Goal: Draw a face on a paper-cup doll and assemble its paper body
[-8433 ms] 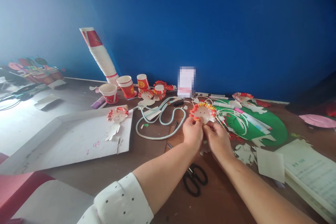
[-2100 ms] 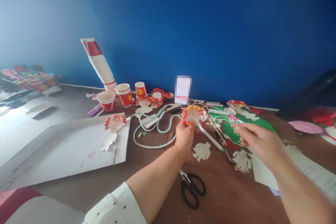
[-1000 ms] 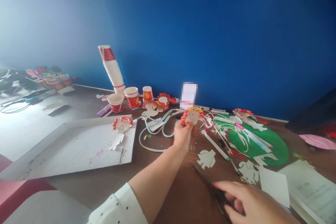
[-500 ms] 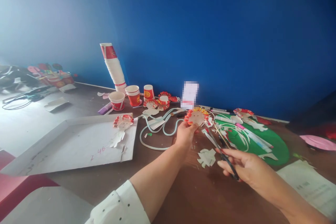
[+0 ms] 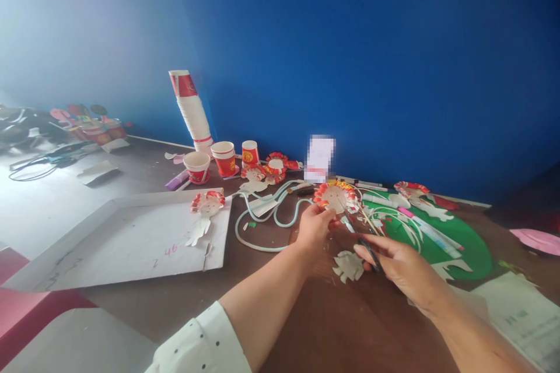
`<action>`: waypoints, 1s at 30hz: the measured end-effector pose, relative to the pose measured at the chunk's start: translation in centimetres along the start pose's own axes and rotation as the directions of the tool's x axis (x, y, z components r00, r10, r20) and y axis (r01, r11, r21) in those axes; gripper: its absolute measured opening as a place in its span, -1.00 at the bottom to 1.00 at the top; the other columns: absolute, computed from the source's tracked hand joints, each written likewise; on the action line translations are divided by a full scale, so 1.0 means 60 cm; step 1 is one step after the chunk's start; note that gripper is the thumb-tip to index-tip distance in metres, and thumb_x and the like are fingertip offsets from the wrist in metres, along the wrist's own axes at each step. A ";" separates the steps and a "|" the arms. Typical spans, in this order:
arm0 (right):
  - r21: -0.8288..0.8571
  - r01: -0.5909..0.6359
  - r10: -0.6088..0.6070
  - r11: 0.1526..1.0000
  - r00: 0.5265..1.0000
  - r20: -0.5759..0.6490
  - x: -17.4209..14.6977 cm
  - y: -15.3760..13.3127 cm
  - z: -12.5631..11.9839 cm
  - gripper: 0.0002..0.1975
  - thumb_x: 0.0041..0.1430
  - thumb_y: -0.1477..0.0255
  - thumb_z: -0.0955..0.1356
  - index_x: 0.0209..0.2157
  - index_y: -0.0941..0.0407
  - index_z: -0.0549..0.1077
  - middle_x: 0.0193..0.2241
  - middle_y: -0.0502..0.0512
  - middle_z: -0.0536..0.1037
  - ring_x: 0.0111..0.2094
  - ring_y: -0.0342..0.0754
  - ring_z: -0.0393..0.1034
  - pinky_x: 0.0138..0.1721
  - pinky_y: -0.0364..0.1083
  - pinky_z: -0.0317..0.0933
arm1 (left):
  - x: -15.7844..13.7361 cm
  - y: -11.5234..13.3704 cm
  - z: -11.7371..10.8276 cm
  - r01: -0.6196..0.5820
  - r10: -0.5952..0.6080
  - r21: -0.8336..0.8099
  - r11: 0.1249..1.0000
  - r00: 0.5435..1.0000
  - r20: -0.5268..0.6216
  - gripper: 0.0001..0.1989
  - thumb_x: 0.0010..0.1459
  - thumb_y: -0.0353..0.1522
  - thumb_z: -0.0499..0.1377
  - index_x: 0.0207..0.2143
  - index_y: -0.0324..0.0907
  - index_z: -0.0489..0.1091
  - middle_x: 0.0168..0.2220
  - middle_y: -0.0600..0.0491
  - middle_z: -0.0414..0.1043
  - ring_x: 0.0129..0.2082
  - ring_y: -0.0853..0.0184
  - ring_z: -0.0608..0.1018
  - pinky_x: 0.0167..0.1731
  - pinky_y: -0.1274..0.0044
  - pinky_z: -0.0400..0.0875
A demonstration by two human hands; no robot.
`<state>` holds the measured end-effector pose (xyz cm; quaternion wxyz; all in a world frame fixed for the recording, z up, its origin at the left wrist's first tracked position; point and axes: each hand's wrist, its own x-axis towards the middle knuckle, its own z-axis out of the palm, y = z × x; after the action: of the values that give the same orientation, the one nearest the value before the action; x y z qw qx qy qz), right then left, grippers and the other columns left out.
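Note:
Between the fingers of my left hand point(image 5: 317, 224) is a round paper-cup cutout point(image 5: 335, 198) with a white centre and a curled red and yellow fringe. My right hand point(image 5: 389, 256) is closed around the dark handles of a pair of scissors point(image 5: 371, 253). The blades point up and left and reach the lower right of the cutout; whether they touch it I cannot tell. Just below lies a loose white paper cutout point(image 5: 349, 266) on the brown table. A similar red-fringed cutout point(image 5: 207, 204) rests on the far right corner of the white tray point(image 5: 131, 233).
A leaning stack of paper cups point(image 5: 192, 111) and several red cups point(image 5: 224, 158) stand along the blue wall. A pale blue cable point(image 5: 258, 247) curls left of my hands. On the right, markers point(image 5: 433, 233) and white cords lie over a green sheet point(image 5: 476, 250), near printed papers point(image 5: 520, 309).
My right hand has moved up and left, bringing the scissor blades to the cutout. My left hand keeps its hold, and the view has shifted slightly.

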<state>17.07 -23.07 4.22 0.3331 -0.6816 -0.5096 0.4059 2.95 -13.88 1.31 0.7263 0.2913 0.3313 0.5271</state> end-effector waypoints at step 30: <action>-0.294 0.129 -0.182 0.947 0.970 -0.162 0.003 0.049 -0.034 -0.46 -0.02 0.06 0.42 0.00 -0.02 0.54 -0.29 -0.02 0.66 -0.28 0.03 0.55 -0.26 -0.13 0.41 | 0.005 0.019 -0.013 0.161 -0.178 0.163 0.973 0.980 0.090 -0.80 -0.14 -0.42 0.32 -0.37 -0.23 0.45 -0.48 0.07 0.41 -0.49 0.43 0.44 -0.42 0.56 0.40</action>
<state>20.16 -23.72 2.53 0.3107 -0.7145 -0.5808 0.2358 1.75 -13.21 1.69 0.7601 0.3446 0.3567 0.4199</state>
